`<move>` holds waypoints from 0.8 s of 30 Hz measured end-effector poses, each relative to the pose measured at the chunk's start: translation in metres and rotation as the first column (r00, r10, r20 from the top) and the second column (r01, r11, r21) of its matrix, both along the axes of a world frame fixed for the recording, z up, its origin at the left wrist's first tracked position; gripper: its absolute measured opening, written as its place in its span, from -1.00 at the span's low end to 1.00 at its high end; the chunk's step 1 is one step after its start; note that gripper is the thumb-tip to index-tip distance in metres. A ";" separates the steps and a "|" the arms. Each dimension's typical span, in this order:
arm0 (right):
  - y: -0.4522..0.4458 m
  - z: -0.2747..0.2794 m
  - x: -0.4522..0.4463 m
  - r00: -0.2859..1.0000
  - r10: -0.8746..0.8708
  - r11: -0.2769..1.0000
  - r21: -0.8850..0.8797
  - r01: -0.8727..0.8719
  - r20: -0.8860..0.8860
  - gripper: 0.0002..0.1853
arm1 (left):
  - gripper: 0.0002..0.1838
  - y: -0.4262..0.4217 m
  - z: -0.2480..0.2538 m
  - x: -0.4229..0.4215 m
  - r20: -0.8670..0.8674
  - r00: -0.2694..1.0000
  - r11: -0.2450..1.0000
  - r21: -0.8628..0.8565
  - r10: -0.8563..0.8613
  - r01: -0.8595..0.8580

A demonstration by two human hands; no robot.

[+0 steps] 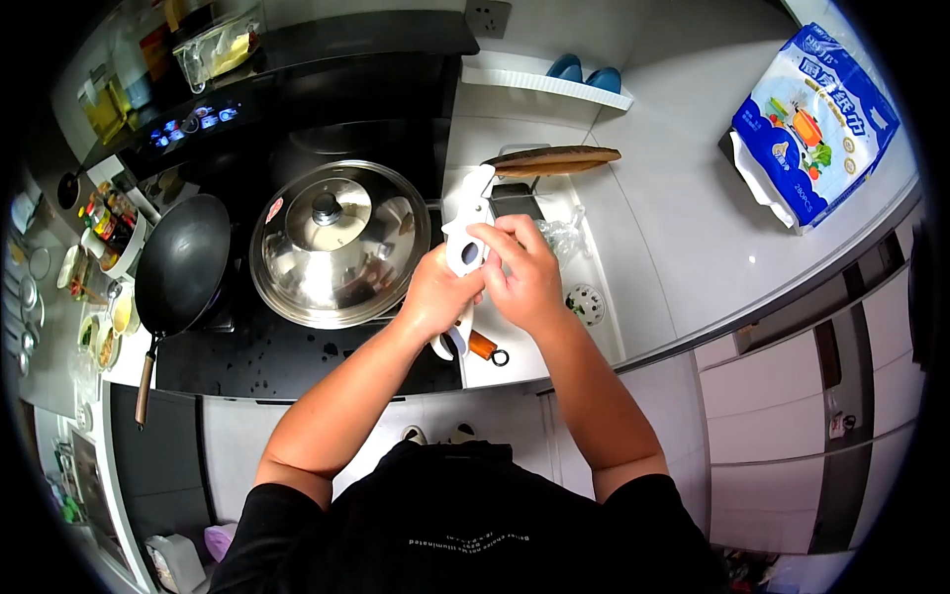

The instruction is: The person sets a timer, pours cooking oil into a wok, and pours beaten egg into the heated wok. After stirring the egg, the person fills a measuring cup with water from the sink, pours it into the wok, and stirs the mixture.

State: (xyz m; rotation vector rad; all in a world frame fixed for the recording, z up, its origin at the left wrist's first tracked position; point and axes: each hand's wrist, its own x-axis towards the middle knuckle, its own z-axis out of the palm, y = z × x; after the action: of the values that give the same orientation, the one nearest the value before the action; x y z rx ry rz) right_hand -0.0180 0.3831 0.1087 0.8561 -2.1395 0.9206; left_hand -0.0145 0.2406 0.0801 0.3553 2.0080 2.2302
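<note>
A white hand tool (476, 208), which looks like kitchen scissors, is held in front of me over the counter right of the stove. My left hand (437, 289) is wrapped round its handles. The fingers of my right hand (521, 272) are bent against the tool's middle, near its dark oval opening. Its pale head points away from me. Beneath it, an orange handle (483, 346) with a dark ring sticks out on the counter. Beyond my hands, a wooden board (559, 160) stands on edge in a rack.
Left of my hands, a large pan with a steel lid (339, 245) sits on the black stove, beside a dark wok (183, 265). A blue and white paper towel pack (813, 129) lies on the right counter. Seasoning bottles (109, 226) stand far left.
</note>
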 end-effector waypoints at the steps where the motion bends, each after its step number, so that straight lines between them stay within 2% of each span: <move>1: 0.002 -0.002 -0.001 1.000 0.000 0.999 0.045 0.000 -0.002 -0.56 | -0.89 0.000 -0.003 -0.001 0.032 0.999 0.999 0.050 0.002 -0.004; 4: 0.000 -0.009 -0.004 0.987 0.068 0.982 -0.182 -0.041 0.144 -0.51 | -0.92 -0.001 0.007 -0.009 0.096 0.995 0.983 0.177 0.023 -0.040; 5: 0.003 -0.015 0.001 0.949 0.084 0.969 -0.247 -0.007 0.303 -0.42 | -0.93 0.000 0.013 -0.013 0.136 0.988 0.968 0.224 0.080 -0.109; 7: 0.005 -0.033 -0.001 0.862 0.201 0.912 -0.410 0.008 0.464 -0.33 | -0.89 0.000 0.013 -0.036 0.157 0.987 0.912 0.402 0.014 -0.077; 9: 0.011 -0.021 0.006 0.859 0.043 0.977 -0.203 0.071 0.510 -0.25 | -0.84 0.011 0.018 -0.055 0.167 0.985 0.838 0.530 0.046 -0.129; 11: 0.019 -0.011 -0.005 0.903 -0.095 0.991 -0.047 0.126 0.418 -0.13 | -0.83 0.028 0.025 -0.070 0.224 0.974 0.822 0.551 0.021 -0.145; 12: 0.024 -0.001 -0.012 0.900 -0.123 0.991 0.001 0.135 0.418 -0.11 | -0.80 0.040 0.031 -0.077 0.172 0.985 0.808 0.579 0.010 -0.109; 13: 0.031 0.009 -0.022 0.898 -0.149 0.989 0.048 0.142 0.414 -0.09 | -0.74 0.049 0.037 -0.084 0.128 0.992 0.845 0.528 0.021 -0.086; 15: 0.049 0.016 -0.053 0.901 -0.108 0.992 -0.014 0.126 0.420 -0.10 | -0.70 0.061 0.058 -0.094 0.117 0.988 0.849 0.528 -0.096 0.020; 16: 0.060 0.023 -0.069 0.912 -0.155 0.987 0.016 0.161 0.380 -0.13 | -0.67 0.062 0.062 -0.105 0.091 0.982 0.897 0.429 -0.162 0.108; 17: 0.071 0.033 -0.084 0.919 -0.198 0.980 0.044 0.194 0.341 -0.16 | -0.56 0.066 0.070 -0.115 0.060 0.982 0.925 0.350 -0.181 0.149; 18: 0.082 0.047 -0.099 0.927 -0.222 0.975 0.048 0.218 0.301 -0.24 | -0.48 0.069 0.079 -0.120 0.003 0.987 0.952 0.265 -0.158 0.152; 19: 0.096 0.059 -0.119 0.948 -0.278 0.959 0.110 0.263 0.156 -0.32 | -0.40 0.072 0.088 -0.126 -0.056 0.989 0.973 0.178 -0.136 0.144; 20: 0.106 0.075 -0.138 0.933 -0.350 0.926 0.182 0.330 0.090 -0.32 | -0.34 0.073 0.073 -0.152 -0.079 0.997 1.000 0.016 -0.017 0.018; 23: 0.126 0.111 -0.202 0.869 -0.474 0.808 0.321 0.494 -0.142 -0.33 | -0.43 0.066 0.086 -0.167 -0.083 0.997 0.997 -0.073 0.000 -0.006; 24: 0.129 0.118 -0.224 0.855 -0.492 0.772 0.371 0.516 -0.166 -0.43 | -0.51 0.064 0.083 -0.170 -0.076 0.997 0.998 -0.059 0.033 -0.037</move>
State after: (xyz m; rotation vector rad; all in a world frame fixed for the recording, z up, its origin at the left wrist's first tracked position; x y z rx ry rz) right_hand -0.2422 0.5118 0.2269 0.4281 -2.3691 0.1700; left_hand -0.1843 0.3042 0.1629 0.4063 2.1297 2.2028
